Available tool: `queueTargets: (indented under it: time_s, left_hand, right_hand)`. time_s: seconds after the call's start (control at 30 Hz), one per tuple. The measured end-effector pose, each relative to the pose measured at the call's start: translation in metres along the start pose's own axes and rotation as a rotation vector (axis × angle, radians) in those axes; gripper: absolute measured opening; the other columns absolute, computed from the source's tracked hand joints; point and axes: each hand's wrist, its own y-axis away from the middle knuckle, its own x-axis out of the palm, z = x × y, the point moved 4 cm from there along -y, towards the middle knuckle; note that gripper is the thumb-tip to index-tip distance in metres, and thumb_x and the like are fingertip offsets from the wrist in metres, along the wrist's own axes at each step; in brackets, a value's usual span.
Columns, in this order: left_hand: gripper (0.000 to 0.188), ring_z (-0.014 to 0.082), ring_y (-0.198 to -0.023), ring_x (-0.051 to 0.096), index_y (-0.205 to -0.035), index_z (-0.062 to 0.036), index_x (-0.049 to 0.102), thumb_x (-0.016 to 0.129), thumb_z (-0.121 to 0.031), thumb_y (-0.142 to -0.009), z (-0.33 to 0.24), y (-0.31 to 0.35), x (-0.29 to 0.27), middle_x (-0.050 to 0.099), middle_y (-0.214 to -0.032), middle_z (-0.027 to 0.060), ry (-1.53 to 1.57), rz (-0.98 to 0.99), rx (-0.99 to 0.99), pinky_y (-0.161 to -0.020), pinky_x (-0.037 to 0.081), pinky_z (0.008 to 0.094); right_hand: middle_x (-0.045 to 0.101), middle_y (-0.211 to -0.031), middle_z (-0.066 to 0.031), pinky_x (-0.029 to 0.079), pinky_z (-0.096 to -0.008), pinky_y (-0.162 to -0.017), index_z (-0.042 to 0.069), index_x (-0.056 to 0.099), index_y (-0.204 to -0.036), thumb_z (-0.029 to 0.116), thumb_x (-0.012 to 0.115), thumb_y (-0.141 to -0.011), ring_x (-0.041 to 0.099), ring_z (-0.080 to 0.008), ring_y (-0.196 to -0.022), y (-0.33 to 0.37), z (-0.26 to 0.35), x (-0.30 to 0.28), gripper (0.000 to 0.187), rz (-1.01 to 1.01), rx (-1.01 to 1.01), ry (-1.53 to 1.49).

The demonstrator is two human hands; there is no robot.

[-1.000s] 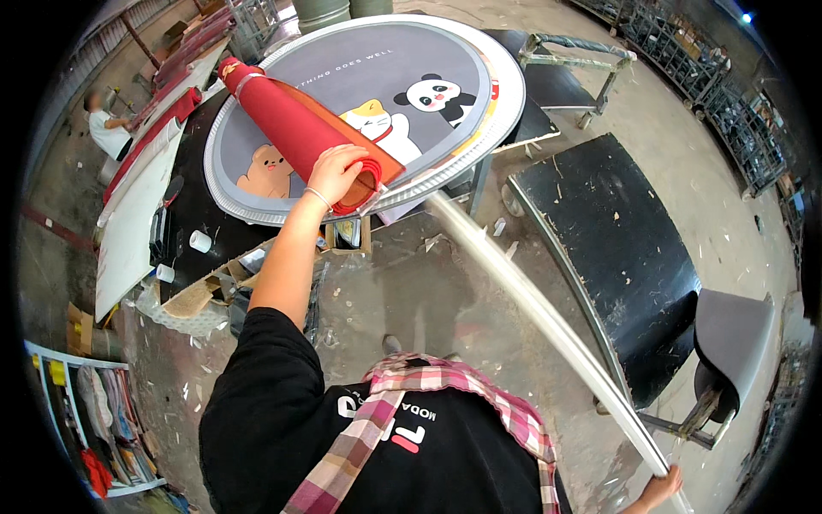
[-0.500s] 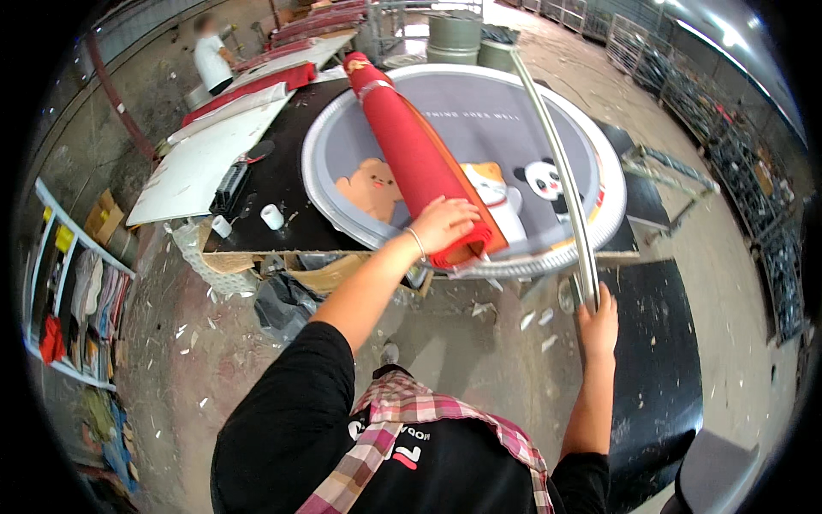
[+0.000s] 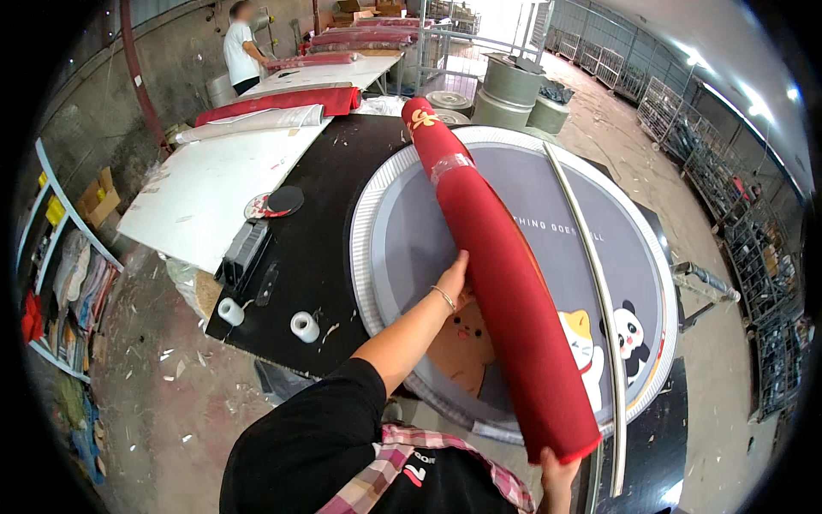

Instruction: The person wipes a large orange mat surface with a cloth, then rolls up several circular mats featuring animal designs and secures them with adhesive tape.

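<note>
A long red rolled-up carpet [image 3: 505, 308] lies diagonally over a round grey mat [image 3: 548, 188] printed with cartoon animals. A clear band wraps it near its far end. My left hand [image 3: 455, 281] holds the roll's left side about midway, thumb against the red surface and the other fingers hidden beneath. At the near end, my right hand [image 3: 558, 471] grips the roll's edge from below, its fingers partly hidden. To the right of the roll, a long pale strip [image 3: 597, 300] rests across the mat, its near end jutting past the mat's rim, with neither hand on it.
The black table [image 3: 325, 188] carries two white tape-like rolls [image 3: 304, 326] and a dark grey boxy device [image 3: 247, 248]. A white table [image 3: 214, 188] with more rolls stands far left, where a person [image 3: 244, 51] works. Drums [image 3: 505, 94] stand behind; wire cages [image 3: 728, 188] line the right.
My right hand has let go of the pale strip, which now lies on the mat, and has taken the roll's near end. My left hand has moved farther up the roll. The view has shifted.
</note>
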Motion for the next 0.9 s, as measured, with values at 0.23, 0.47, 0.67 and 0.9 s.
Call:
queueTargets:
  time_s: [0.23,0.47,0.67,0.9]
  left_hand:
    - [0.049,0.0227,-0.108,0.044,-0.123,-0.0123,0.038,0.037,-0.044,-0.086,-0.011,-0.017,-0.005,0.045,-0.121,0.0058,0.566,0.243,-0.056,-0.089,0.039,0.0347]
    - [0.046,0.021,-0.104,0.048,-0.119,-0.0123,0.043,0.036,-0.044,-0.086,-0.105,-0.052,-0.059,0.047,-0.12,0.006,0.256,0.093,0.28,-0.086,0.042,0.0344]
    - [0.054,0.022,-0.115,0.037,-0.125,-0.0133,0.035,0.038,-0.048,-0.084,-0.301,-0.034,-0.045,0.04,-0.126,0.0044,0.362,0.429,0.281,-0.092,0.033,0.0421]
    - [0.055,0.0265,-0.116,0.039,-0.126,-0.0055,0.034,0.052,-0.032,-0.082,-0.355,0.067,-0.059,0.04,-0.125,0.017,-0.88,0.328,0.531,-0.096,0.031,0.0393]
  right_hand:
    - [0.051,-0.108,-0.0111,0.039,-0.0359,-0.085,0.0,0.042,-0.114,0.008,0.061,-0.068,0.05,-0.0233,-0.099,-0.047,0.002,0.06,0.051,-0.066,0.081,0.062]
    - [0.054,-0.105,-0.0116,0.039,-0.0371,-0.084,0.001,0.048,-0.109,0.01,0.06,-0.069,0.051,-0.0248,-0.097,-0.13,-0.002,0.143,0.042,0.155,0.095,0.096]
    - [0.056,-0.101,-0.012,0.039,-0.0381,-0.083,0.002,0.053,-0.104,0.011,0.058,-0.071,0.052,-0.0261,-0.095,-0.262,0.063,0.331,0.035,0.557,-1.12,0.668]
    - [0.059,-0.093,-0.0177,0.045,-0.0379,-0.074,-0.001,0.052,-0.104,0.026,0.059,-0.075,0.057,-0.032,-0.088,-0.358,0.283,0.614,0.04,0.282,-0.932,0.323]
